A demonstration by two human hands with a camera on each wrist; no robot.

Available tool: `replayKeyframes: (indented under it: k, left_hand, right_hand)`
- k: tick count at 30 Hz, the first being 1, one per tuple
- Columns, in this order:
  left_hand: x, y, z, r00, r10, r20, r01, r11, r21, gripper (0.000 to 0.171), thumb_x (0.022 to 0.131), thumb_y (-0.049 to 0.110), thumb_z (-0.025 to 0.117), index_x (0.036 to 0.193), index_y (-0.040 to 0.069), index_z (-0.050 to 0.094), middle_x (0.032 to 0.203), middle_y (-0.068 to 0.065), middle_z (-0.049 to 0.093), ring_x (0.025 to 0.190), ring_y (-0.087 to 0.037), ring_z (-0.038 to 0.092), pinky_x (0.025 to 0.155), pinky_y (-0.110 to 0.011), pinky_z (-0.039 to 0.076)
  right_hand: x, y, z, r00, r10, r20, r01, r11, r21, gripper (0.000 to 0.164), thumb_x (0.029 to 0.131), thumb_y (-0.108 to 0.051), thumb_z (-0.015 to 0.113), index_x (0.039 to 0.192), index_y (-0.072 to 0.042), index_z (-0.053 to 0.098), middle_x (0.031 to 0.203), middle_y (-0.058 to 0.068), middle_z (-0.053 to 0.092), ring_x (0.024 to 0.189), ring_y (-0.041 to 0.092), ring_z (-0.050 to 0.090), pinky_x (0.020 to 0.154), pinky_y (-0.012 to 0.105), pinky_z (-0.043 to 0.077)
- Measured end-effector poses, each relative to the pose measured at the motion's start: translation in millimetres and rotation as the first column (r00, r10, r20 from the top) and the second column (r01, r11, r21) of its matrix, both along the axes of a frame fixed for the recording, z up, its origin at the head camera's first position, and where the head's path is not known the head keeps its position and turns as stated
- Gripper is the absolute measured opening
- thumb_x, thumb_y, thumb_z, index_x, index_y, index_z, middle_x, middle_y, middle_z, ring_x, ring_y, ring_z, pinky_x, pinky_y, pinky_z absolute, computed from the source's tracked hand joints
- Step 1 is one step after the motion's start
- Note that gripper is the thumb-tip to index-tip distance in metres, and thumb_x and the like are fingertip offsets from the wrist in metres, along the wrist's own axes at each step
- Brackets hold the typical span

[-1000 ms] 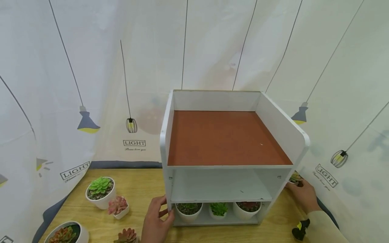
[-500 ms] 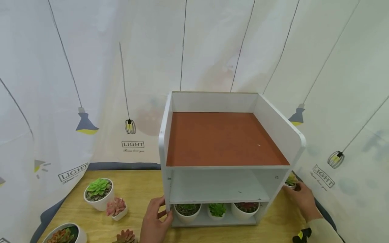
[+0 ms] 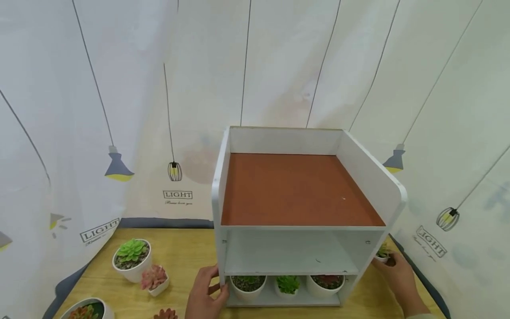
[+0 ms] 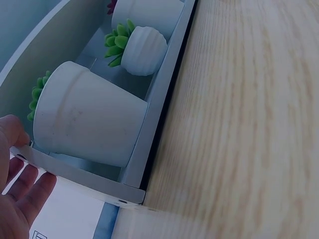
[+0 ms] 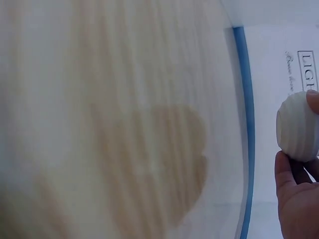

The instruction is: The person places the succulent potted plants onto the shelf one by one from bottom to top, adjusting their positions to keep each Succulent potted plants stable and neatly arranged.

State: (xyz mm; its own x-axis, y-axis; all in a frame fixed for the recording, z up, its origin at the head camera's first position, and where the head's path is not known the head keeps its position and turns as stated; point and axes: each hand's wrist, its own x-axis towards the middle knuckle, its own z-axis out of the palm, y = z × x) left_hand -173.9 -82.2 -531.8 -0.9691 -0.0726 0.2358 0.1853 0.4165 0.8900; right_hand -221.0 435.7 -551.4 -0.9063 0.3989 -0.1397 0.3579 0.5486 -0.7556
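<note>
A white shelf unit with a brown top panel stands in the middle of the head view. My left hand grips the front edge of its left side panel, thumb in front and fingers outside. In its bottom compartment sit a large white pot, a small ribbed pot with a green succulent, and another large pot. Beyond the right panel, my right hand holds a small potted succulent. Its white ribbed pot shows between thumb and fingers in the right wrist view, raised over the table.
On the wooden table, left of the shelf, stand a green succulent in a white pot, a small pink succulent and two plants at the lower edge. A printed curtain hangs behind and along both sides.
My right hand has brought the small potted succulent slightly nearer, and more of the plant shows beside the shelf. The left hand keeps its grip. The head view has shifted a little.
</note>
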Motion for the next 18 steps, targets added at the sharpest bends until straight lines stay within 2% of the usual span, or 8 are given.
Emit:
replayKeyframes:
  k: [4,6,12,16,18]
  left_hand:
    - [1.0,0,0.5,1.0,0.012,0.006,-0.012,1.0,-0.002,0.051,0.089,-0.006,0.071,0.134,0.016,0.064,0.122,-0.007,0.06,0.113,-0.028,0.066,0.082,-0.031,0.066]
    - [0.8,1,1.5,1.0,0.017,0.004,-0.017,1.0,-0.001,0.051,0.089,-0.006,0.071,0.134,0.017,0.064,0.122,-0.007,0.06,0.113,-0.028,0.066,0.082,-0.03,0.066]
    - [1.1,2,-0.3,0.999,0.018,-0.028,-0.018,1.0,-0.001,0.052,0.088,-0.007,0.072,0.133,0.017,0.064,0.121,-0.006,0.06,0.11,-0.028,0.066,0.08,-0.03,0.066]
    - [1.4,1,-2.2,0.998,0.016,-0.054,-0.016,1.0,-0.009,0.052,0.088,-0.008,0.073,0.133,0.017,0.064,0.12,-0.006,0.06,0.109,-0.028,0.067,0.079,-0.031,0.066]
    - [1.7,1,-2.6,0.998,0.012,-0.064,-0.013,1.0,-0.017,0.052,0.088,-0.008,0.073,0.133,0.016,0.064,0.12,-0.007,0.06,0.108,-0.029,0.067,0.079,-0.032,0.067]
  right_hand:
    - [8.5,-8,0.8,1.0,0.019,0.004,-0.019,1.0,-0.025,0.101,0.092,-0.066,0.067,0.152,0.008,0.035,0.138,0.033,0.051,0.114,0.037,0.057,0.077,0.034,0.054]
    - [13.0,-12,2.8,1.0,0.014,0.005,-0.014,0.999,-0.036,0.105,0.092,-0.066,0.067,0.155,0.009,0.031,0.143,0.033,0.049,0.118,0.039,0.057,0.079,0.034,0.056]
    - [29.3,-25,4.3,1.0,-0.028,-0.014,0.027,0.996,-0.082,0.095,0.089,-0.064,0.071,0.147,0.006,0.042,0.144,0.032,0.052,0.122,0.042,0.059,0.082,0.036,0.06]
    - [38.0,-34,3.7,1.0,-0.022,0.001,0.022,0.998,-0.06,0.09,0.087,-0.066,0.073,0.136,0.005,0.049,0.128,0.028,0.062,0.108,0.036,0.065,0.079,0.039,0.06]
    - [41.8,-38,3.9,1.0,-0.009,0.025,0.01,0.999,-0.042,0.093,0.087,-0.067,0.072,0.138,0.006,0.048,0.124,0.028,0.063,0.104,0.035,0.066,0.078,0.04,0.059]
